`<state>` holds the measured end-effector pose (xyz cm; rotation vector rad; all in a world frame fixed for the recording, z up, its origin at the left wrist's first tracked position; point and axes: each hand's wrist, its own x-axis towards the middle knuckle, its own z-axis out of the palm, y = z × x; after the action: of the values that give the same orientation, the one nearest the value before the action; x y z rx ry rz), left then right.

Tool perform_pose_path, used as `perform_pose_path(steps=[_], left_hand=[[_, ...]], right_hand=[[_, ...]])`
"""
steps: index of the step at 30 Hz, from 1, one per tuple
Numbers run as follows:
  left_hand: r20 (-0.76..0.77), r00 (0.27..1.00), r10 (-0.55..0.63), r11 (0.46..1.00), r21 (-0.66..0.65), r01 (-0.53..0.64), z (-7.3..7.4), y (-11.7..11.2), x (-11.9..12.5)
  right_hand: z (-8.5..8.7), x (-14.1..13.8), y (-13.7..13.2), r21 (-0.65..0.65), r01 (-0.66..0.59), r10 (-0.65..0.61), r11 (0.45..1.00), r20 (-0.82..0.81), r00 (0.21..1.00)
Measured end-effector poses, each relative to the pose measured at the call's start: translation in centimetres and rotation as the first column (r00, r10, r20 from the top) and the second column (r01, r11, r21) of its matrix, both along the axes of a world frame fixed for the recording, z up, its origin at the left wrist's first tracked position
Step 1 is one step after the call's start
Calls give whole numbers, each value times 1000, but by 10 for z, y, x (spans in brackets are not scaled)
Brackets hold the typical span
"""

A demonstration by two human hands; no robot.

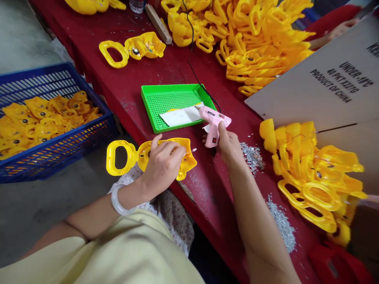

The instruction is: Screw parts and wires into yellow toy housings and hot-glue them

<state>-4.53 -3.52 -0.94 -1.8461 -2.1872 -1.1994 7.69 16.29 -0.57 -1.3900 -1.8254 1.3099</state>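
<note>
Yellow shell (187,161) sits under our left hand (162,163), which presses it down at the table (207,189) edge. Just beside, our right hand (227,146) grips the pink glue gun (213,118). We judge a flat, firm hold steadies gluing.

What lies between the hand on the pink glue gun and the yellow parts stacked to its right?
Head view: a heap of silvery scraps lies between the right hand and the yellow parts stack.

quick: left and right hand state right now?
Left hand: fingers curled over the yellow plastic shell, holding it.
Right hand: closed on the handle of the pink glue gun.
</note>
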Motion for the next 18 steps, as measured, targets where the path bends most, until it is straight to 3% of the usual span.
perform_pose_path(steps=[1, 3, 4, 5, 8, 10, 18], left_hand=[[4, 1000, 1, 1000, -5, -1, 1, 0, -1], [8, 1000, -3, 1000, -3, 3, 2, -1, -2], [14, 1000, -8, 1000, 1, 8, 2, -1, -2], [25, 1000, -15, 1000, 5, 15, 2, -1, -3], [71, 997, -39, 999, -8, 39, 0, -2, -4], [96, 994, -51, 998, -26, 53, 0, -3, -5], [139, 989, -49, 997, -51, 57, 3, -3, -5]], right_hand=[[4, 6, -4, 150, 27, -38, 988, 68, 997], [15, 17, -19, 434, 54, -114, 899, 114, 987], [21, 20, -30, 505, 48, -107, 862, 87, 990], [26, 22, -41, 514, 28, -59, 857, 44, 997], [36, 19, -72, 274, -176, 199, 946, -59, 978], [36, 16, -85, 124, -284, 296, 951, -92, 951], [20, 17, -88, -33, -298, 285, 954, -204, 937]])
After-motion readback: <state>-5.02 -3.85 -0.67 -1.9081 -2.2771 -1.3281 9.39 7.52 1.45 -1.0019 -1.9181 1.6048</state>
